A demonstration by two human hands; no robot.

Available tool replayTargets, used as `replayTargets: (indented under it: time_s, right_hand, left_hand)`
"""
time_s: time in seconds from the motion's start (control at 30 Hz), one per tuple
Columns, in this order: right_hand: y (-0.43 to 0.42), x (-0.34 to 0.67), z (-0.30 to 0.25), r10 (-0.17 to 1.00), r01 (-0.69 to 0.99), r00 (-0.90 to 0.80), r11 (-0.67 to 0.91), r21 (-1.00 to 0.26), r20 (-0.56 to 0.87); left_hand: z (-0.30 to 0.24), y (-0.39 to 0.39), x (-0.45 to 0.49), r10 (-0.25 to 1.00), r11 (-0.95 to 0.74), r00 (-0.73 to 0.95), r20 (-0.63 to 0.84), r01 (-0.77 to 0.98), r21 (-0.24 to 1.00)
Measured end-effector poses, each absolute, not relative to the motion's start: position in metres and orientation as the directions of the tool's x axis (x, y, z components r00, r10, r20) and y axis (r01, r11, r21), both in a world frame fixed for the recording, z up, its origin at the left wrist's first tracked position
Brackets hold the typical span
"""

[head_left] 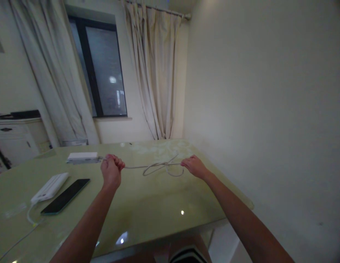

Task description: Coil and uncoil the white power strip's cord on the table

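A pale cable (137,167) stretches between my two hands above the table, with a loose loop or knot near its middle. My left hand (112,168) is closed round one part of it, and a short end pokes out on the far side of the fist. My right hand (194,166) pinches the cable at the right, just past the loops. Behind my left hand lies a white box-shaped device (82,157); whether the cable joins it, I cannot tell.
On the left of the glossy green table (148,204) lie a black phone (66,196) and a white power bank (51,186) with a white cord (20,239). A wall (257,109) borders the right side. Curtains (156,73) and a window (105,69) are behind.
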State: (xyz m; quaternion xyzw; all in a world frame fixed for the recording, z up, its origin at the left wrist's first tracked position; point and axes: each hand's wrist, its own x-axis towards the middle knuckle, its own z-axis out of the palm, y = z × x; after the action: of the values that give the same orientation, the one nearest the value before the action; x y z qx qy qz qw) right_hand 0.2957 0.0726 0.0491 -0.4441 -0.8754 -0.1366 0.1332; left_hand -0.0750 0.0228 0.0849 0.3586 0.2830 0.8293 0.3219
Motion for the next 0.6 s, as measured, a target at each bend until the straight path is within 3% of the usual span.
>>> replayTargets:
  time_s: [0.27, 0.37, 0.43, 0.53, 0.6]
  right_hand:
    - [0.085, 0.357, 0.083, 0.761, 0.838, -0.545, 0.497, 0.225, 0.352]
    - [0.086, 0.386, 0.091, 0.826, 0.89, -0.452, 0.394, 0.23, 0.335]
    - [0.088, 0.391, 0.096, 0.864, 0.925, -0.373, 0.314, 0.216, 0.34]
    - [0.096, 0.372, 0.108, 0.881, 0.987, -0.161, 0.151, 0.059, 0.445]
    - [0.105, 0.348, 0.114, 0.84, 0.98, 0.06, 0.055, -0.193, 0.54]
  left_hand:
    - [0.104, 0.014, -0.133, 0.594, -0.683, -0.673, 0.441, -0.133, 0.718]
    - [0.107, 0.012, -0.168, 0.45, -0.629, -0.794, 0.409, 0.043, 0.776]
    - [0.107, 0.011, -0.177, 0.414, -0.486, -0.778, 0.472, 0.25, 0.838]
    - [0.107, 0.014, -0.167, 0.411, -0.236, -0.645, 0.644, 0.607, 0.759]
    - [0.108, 0.02, -0.15, 0.429, -0.255, -0.559, 0.709, 0.679, 0.689]
